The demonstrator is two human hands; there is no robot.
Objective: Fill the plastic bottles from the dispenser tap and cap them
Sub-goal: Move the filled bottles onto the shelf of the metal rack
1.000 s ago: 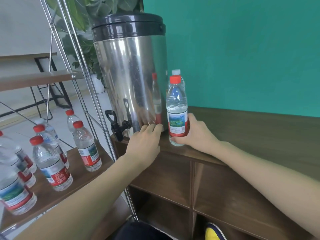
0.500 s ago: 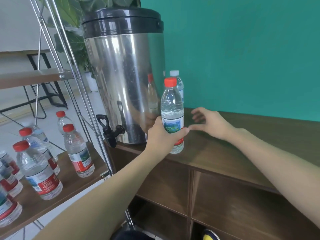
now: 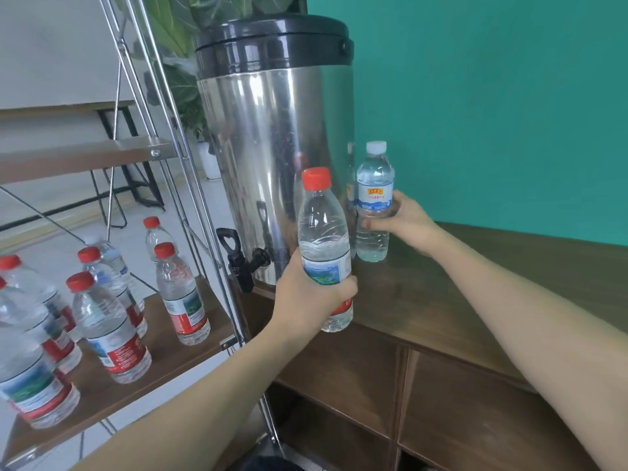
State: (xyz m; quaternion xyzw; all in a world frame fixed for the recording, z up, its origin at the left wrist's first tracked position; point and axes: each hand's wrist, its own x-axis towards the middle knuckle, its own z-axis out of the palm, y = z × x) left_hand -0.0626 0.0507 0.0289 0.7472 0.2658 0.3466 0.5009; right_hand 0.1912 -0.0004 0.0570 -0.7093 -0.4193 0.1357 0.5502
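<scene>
Around the lower half of a red-capped bottle, the left hand is gripping with curled fingers, holding it upright and lifted off the cabinet top, its base hanging past the front edge. Beyond that grip and to its right, the right hand is wrapping round the middle of a white-capped bottle, which is standing upright on the cabinet top, just beside the steel dispenser. Left of the left hand's grip and near it, the black tap is sticking out from the dispenser's base. Farther left and lower, more red-capped bottles are standing on a wooden shelf.
</scene>
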